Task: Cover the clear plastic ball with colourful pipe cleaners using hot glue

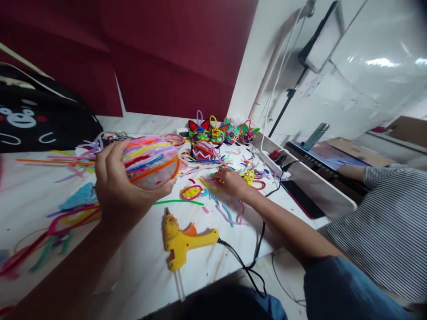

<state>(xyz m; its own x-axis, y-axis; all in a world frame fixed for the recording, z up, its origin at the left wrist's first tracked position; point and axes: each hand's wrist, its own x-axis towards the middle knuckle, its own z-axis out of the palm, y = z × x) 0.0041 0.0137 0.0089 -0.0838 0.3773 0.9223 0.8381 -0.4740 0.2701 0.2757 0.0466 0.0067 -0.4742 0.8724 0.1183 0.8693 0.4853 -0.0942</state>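
A ball [151, 161] wrapped in multicoloured pipe-cleaner stripes is held above the white table, beside loose pipe cleaners [213, 189] scattered flat.

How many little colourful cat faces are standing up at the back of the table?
4 little cat faces stand side by side at the table's far edge, beyond the right hand. More may be hidden.

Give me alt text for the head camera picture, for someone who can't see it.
A left hand holds up a ball wrapped in colourful pipe cleaners, while the right hand reaches among loose pieces on a white table. A yellow glue gun lies nearby.
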